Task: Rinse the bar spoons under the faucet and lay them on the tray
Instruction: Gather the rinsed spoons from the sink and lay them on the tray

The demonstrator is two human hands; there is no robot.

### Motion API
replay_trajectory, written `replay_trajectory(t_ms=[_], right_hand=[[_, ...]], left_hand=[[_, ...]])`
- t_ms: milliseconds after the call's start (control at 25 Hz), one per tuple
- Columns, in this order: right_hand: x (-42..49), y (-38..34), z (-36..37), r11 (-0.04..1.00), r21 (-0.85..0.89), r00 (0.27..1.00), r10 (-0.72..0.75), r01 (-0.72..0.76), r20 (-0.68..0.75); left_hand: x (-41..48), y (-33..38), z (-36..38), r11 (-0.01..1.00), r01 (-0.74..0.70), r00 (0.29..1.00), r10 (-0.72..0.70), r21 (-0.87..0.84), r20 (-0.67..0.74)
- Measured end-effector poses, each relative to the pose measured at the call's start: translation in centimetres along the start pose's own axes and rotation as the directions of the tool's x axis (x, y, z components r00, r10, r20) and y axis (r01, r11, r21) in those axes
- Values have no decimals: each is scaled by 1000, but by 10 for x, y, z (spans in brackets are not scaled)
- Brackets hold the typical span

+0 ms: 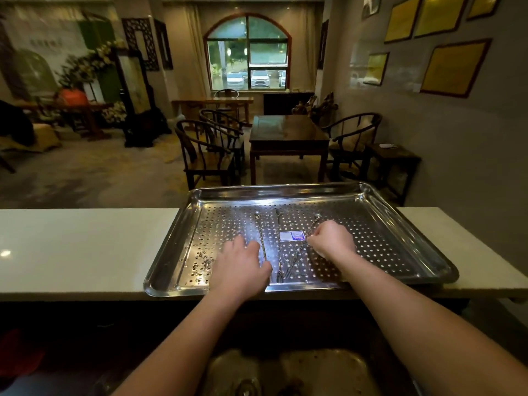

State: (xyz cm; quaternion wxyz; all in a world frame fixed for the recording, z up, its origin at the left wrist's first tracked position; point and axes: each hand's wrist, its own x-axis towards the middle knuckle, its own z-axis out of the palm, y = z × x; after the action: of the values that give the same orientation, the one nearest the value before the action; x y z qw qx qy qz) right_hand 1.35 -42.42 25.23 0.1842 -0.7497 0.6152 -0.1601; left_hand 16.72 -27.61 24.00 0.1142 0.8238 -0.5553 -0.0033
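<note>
Both my arms reach over the sink to the perforated metal tray on the white counter. Three bar spoons lie on its holed floor, handles running roughly toward me: the left spoon, the middle spoon, and the right spoon, which slants so that its forked end comes close beside the middle one's near the front rim.

My right hand is curled, fingertips pressed together in a pinch on the right spoon's twisted stem, partway along it. My left hand lies palm down with the fingers loosely spread, resting over the near end of the left spoon; whether it actually grips the stem I cannot tell, since the hand covers it.

I judge this to be the laying-down step: the spoons are on the tray, and I seem to be straightening them. A small blue-and-white sticker sits on the tray floor between the middle and right spoons (nothing to do with the job).

Next, I would swing the slanted spoon parallel to the others and let go lightly, so the thin stems do not roll or cross. No faucet is in view.
</note>
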Motion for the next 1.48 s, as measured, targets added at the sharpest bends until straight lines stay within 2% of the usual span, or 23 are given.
replay_trajectory(t_ms=[80, 160, 280, 440, 880, 1480], right_hand=[[0, -6, 4, 1000, -12, 1000, -5, 5, 13], [-5, -17, 10, 996, -30, 996, -79, 80, 47], [-15, -42, 23, 977, -70, 977, -195, 201, 81], [-17, -54, 39, 958, -191, 976, -201, 213, 83], [-4, -27, 27, 951, -225, 974, -187, 212, 128], [-9, -39, 42, 968, -150, 977, -187, 201, 104]], left_hand=[[1, -1, -2, 1000, -12, 1000, 12, 2, -5], [1, 1, -3, 1000, -21, 1000, 21, -5, 14], [5, 2, -3, 999, -36, 992, 40, -39, 119], [17, 3, -5, 999, -49, 969, 49, -9, 241], [33, 6, 0, 989, -86, 989, 71, 116, 131], [35, 2, -3, 994, -62, 988, 48, 93, 147]])
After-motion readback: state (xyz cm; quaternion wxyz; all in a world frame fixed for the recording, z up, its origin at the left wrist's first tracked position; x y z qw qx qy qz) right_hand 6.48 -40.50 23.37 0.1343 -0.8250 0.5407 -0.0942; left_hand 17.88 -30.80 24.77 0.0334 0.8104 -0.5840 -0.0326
